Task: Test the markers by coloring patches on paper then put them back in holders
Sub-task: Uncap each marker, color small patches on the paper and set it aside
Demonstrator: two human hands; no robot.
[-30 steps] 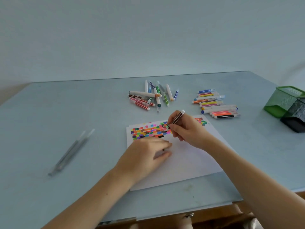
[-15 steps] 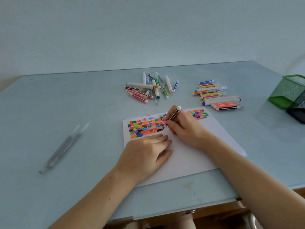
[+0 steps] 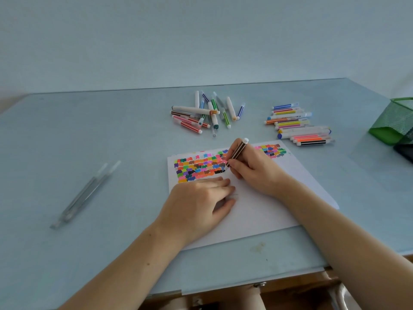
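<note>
**Near the desk's front edge: a brown marker at work on the patch sheet**

On the paper (image 3: 257, 206), which lies toward the front edge of the desk (image 3: 89, 142), the right hand (image 3: 252, 168) grips a brown-striped marker (image 3: 237, 152) in a writing hold, its tip down at the right end of the coloured patches (image 3: 201, 167) and its white end tilted up toward the back. The left hand (image 3: 196, 204) lies flat on the sheet just below the patches, fingers straight and pressing the paper down. Behind the sheet, a loose heap of markers (image 3: 201, 113) lies mid-desk, and a tidier row of markers (image 3: 297, 124) sits nearer the right edge. A green mesh holder (image 3: 395, 121) stands at the right edge with a black holder (image 3: 405, 151) just beside it. Two grey pens (image 3: 85, 193) lie toward the left edge.
</note>
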